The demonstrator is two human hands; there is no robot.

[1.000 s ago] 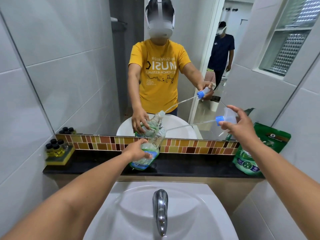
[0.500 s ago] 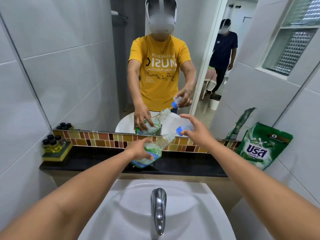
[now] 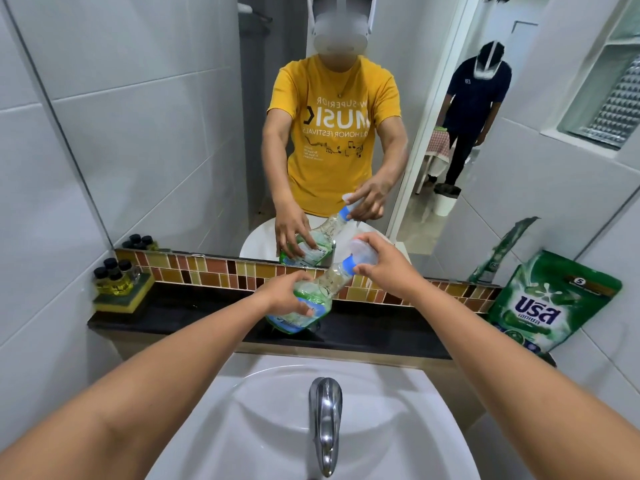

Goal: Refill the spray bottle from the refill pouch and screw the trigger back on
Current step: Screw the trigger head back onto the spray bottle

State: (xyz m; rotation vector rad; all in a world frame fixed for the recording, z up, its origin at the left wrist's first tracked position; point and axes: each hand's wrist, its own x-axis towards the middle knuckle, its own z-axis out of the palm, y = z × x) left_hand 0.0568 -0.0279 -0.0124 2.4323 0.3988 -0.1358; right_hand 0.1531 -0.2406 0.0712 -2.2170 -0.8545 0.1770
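A clear spray bottle with a blue-green label leans to the right on the black ledge. My left hand grips its body. My right hand holds the white trigger head, whose blue collar sits on the bottle's neck. The dip tube is inside the bottle. The green refill pouch leans against the right wall on the ledge, upright, apart from both hands.
Below the ledge is a white basin with a chrome tap. Small dark-capped bottles stand on a yellow sponge at the ledge's left end. A mirror backs the ledge; another person shows in it by the doorway.
My right hand carried the trigger head from far right, tube drawn out, back to the bottle; the tube slid in and the collar now sits on the neck. My left hand kept its grip.
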